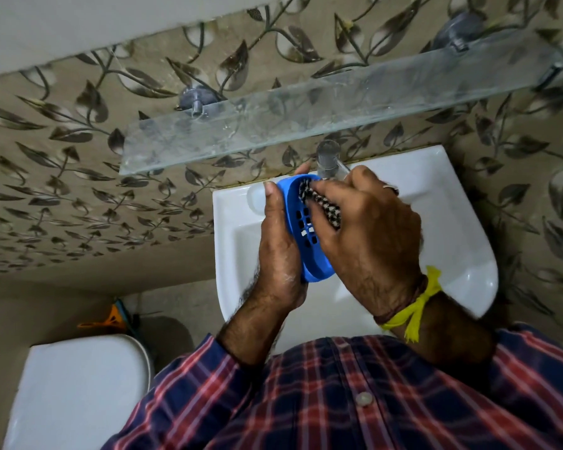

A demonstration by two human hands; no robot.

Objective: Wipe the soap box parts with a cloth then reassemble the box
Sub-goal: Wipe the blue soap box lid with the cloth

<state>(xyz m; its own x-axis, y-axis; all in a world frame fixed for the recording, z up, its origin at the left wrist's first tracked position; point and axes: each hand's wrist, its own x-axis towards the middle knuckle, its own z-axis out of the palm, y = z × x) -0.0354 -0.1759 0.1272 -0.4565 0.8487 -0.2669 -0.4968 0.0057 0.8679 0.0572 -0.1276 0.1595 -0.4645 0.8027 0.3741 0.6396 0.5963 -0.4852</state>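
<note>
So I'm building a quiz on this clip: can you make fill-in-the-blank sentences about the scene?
1. The left hand holds a ____ tray.
2. The right hand presses a checked ____ into it.
3. Both work above a white ____.
4. The right wrist wears a ____ band.

Missing: blue; cloth; sink; yellow

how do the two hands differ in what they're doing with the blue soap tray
The left hand cradles the blue slotted plastic soap tray from its outer side, tilted on edge over the white ceramic sink; the right hand presses a black-and-white checked cloth into the tray's hollow. The right wrist wears a yellow thread; the left wrist is bare. Both hands are bare and touch the tray.
</note>
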